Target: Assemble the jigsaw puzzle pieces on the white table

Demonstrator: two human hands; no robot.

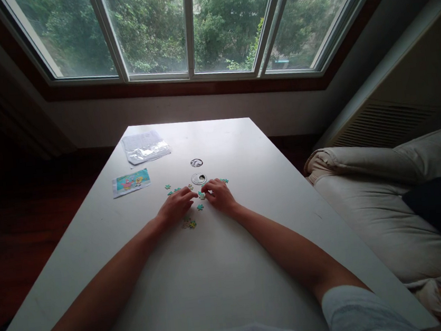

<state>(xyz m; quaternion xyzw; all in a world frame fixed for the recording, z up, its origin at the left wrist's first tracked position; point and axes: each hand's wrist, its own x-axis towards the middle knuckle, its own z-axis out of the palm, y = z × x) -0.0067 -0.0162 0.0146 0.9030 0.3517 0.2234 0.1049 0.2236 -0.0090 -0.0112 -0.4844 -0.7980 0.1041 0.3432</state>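
Note:
Small jigsaw puzzle pieces lie in the middle of a white table (267,160). A green-and-pale puzzle piece (201,195) is between my two hands. My right hand (220,193) has its fingers curled, with thumb and fingertips closed at that piece. My left hand (177,205) rests just left of it, fingers loosely bent and apart, its index finger reaching towards the piece. One teal puzzle piece (200,207) lies just below, and a small cluster of yellowish pieces (190,224) sits nearer me. Other teal pieces (168,187) lie beyond my left hand, partly hidden by it.
A colourful picture card (130,182) lies at left, with a clear plastic packet over paper (146,147) behind it. Two round black-and-white items (197,163) are beyond my hands. A cushioned sofa (361,213) stands along the right, and a window (149,30) is ahead.

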